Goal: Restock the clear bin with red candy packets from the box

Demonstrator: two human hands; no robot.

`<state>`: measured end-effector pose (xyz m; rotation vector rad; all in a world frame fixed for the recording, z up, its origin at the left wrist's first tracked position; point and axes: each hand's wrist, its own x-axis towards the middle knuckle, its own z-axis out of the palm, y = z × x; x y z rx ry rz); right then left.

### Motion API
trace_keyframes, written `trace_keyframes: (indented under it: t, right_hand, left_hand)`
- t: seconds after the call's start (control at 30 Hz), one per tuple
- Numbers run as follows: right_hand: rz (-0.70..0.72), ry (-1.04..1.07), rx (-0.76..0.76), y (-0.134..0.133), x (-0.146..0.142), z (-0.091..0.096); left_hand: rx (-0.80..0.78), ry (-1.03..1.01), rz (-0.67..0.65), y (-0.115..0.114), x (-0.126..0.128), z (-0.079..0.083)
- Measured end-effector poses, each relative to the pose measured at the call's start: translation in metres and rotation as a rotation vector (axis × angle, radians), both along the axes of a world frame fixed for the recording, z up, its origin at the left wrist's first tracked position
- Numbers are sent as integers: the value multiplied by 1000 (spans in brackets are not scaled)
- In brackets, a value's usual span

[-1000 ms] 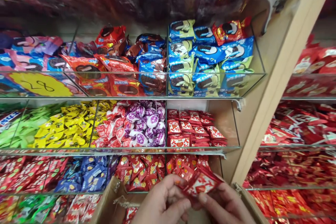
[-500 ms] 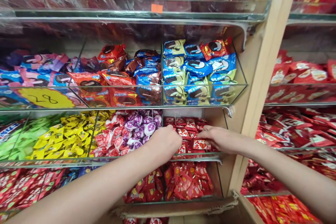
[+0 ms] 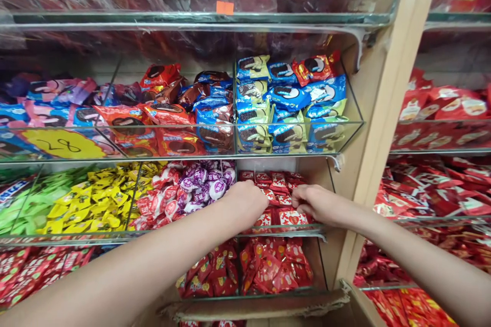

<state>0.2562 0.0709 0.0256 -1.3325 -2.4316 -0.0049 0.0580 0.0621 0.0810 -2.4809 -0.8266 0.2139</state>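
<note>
Both my hands reach into a glass-fronted shelf compartment of small red packets with white lettering, laid in rows. My left hand is at the compartment's left side, its fingers curled in and mostly hidden behind the back of the hand. On the right side my right hand has bent fingers, with the tips against the right end of the front packets. Whatever is between the fingers of either hand is hidden. Left of my left hand lie purple and white wrapped candies.
Above, packaged cookies fill a shelf behind a glass front panel. Yellow candies lie farther left. Red bags sit below, above a torn cardboard box edge. A wooden upright stands at right.
My right hand has shifted slightly right and down, uncovering more of the front red packet, which now sits a little lower and flatter. My left hand has barely moved.
</note>
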Motion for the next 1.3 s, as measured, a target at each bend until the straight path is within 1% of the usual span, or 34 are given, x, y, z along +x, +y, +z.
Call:
trace_keyframes:
  t: [0.13,0.23,0.33,0.47,0.57,0.7,0.87,1.0,1.07,1.13,1.3]
  right_hand:
    - [-43,29,-2,-1,0,-4]
    - [-74,49,-9,-3,-1,-4]
    - [-97,69,-22,-4,-2,-5]
    - [-109,97,-37,-5,-3,-6]
    - [-117,123,-38,-7,-5,-7]
    - [-134,186,-50,-12,-8,-7]
    - [-75,281,-92,-16,-8,-6]
    - [-37,390,-203,-12,-3,-9]
    - [-29,447,-253,-10,0,-12]
    - [-25,472,-271,-8,3,-15]
    - [-55,420,-253,-10,6,-17]
  left_hand:
    - [-38,7,1,-2,3,1]
    - [-34,-16,-4,-1,3,0]
    - [-15,-59,-20,2,2,-5]
    - [-6,-140,-49,6,4,-15]
    - [-12,-196,-72,10,9,-22]
    - [-42,-225,-81,16,18,-25]
    - [-98,-236,-53,19,24,-26]
    - [-128,-250,-60,25,25,-28]
    - [-134,-256,-53,27,24,-27]
    - [-137,-264,-44,25,19,-25]
    - [-175,-272,-64,12,-3,-18]
